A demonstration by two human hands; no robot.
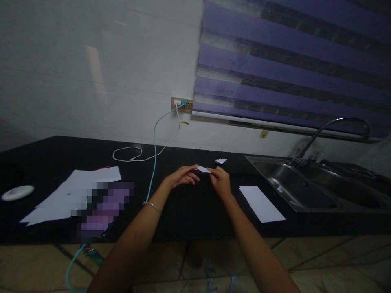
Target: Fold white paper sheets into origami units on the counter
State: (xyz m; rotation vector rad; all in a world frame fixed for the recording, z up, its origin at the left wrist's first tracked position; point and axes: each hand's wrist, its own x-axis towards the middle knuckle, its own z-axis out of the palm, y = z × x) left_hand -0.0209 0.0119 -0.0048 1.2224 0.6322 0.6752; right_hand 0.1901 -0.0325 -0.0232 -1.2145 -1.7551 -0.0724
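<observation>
A small folded piece of white paper (203,169) is held level above the dark counter, between my two hands. My left hand (184,176) pinches its left end with thumb and forefinger, the other fingers loosely curled below. At its right end, my right hand (221,179) grips it between thumb and fingers. Just behind, a small folded paper piece (221,161) with a pointed end rests on the counter. To the right of my right hand lies a white paper strip (261,203).
White sheets (58,195) lie spread at the left, beside a white oval object (17,193) and a pixelated purple item (106,207). Charging cables (155,150) run from the wall outlet (182,104). A steel sink (293,185) with a curved faucet (332,124) is at the right.
</observation>
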